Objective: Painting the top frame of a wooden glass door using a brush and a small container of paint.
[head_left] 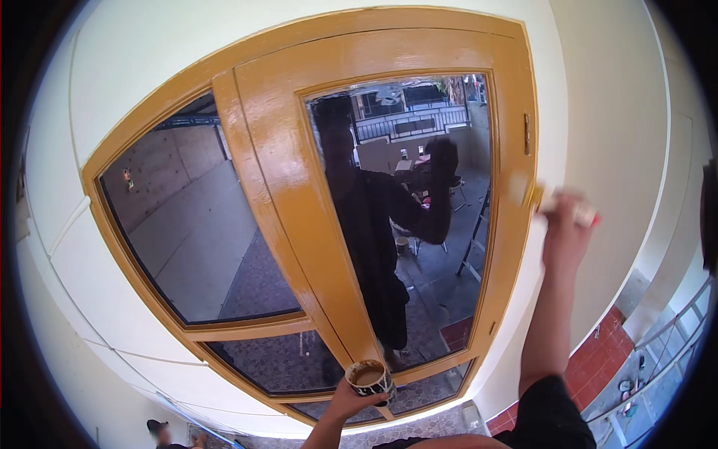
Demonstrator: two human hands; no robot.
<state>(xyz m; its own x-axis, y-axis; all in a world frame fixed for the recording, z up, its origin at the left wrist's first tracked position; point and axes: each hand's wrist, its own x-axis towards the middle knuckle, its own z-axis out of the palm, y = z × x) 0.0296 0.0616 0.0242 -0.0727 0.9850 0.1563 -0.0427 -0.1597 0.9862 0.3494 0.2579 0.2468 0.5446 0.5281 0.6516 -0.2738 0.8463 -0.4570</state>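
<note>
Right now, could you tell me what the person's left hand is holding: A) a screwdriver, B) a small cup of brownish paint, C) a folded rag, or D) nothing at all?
B: the left hand grips a small cup with brownish paint inside, held low before the window frame, while the right hand holds a brush at the frame's right edge.

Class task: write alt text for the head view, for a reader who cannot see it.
A person's right hand holds a paintbrush against the ochre window frame, while the left hand holds a small cup of paint below. The dark glass pane reflects the person.
</note>
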